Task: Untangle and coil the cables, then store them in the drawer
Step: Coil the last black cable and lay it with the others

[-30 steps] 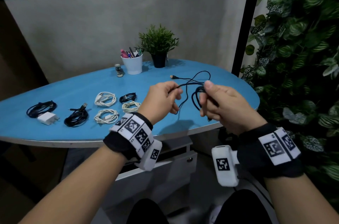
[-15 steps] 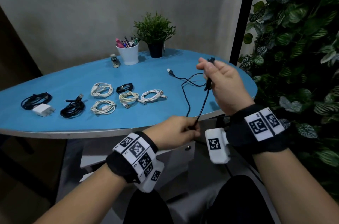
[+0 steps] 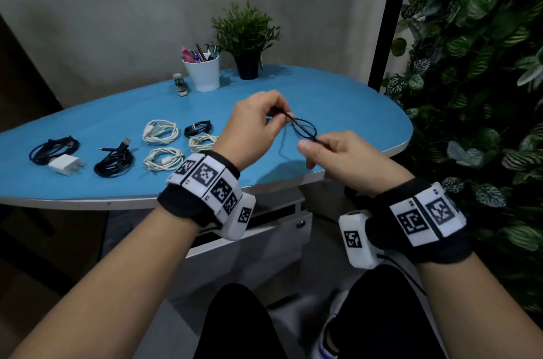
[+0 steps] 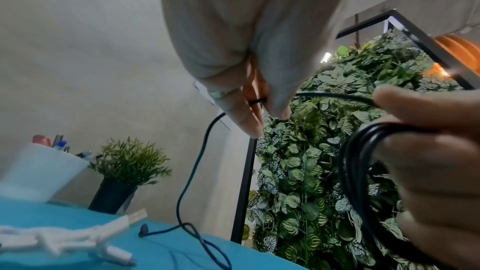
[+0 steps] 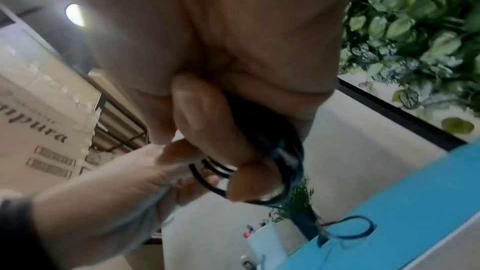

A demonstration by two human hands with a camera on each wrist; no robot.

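A thin black cable (image 3: 305,129) is held in the air above the blue table (image 3: 346,100), partly wound into small loops. My right hand (image 3: 332,153) grips the bundle of loops (image 4: 363,151), its fingers curled round them (image 5: 259,151). My left hand (image 3: 258,123) pinches a free strand of the same cable (image 4: 257,101) between thumb and fingertips. The cable's loose tail (image 4: 192,171) hangs down and lies on the tabletop (image 5: 348,227). Below the table edge stands a white drawer unit (image 3: 264,241), its top drawer slightly open.
Several coiled cables lie in rows at the table's left: white ones (image 3: 160,131), black ones (image 3: 113,160) and a white charger plug (image 3: 66,165). A white pen cup (image 3: 202,73), a small potted plant (image 3: 246,35) and a tiny figure (image 3: 180,84) stand at the back. A leafy wall (image 3: 476,65) fills the right.
My left hand rose from below the table edge to meet the right one above the table. The stretched strand has become another small loop, and the right hand came down and left.
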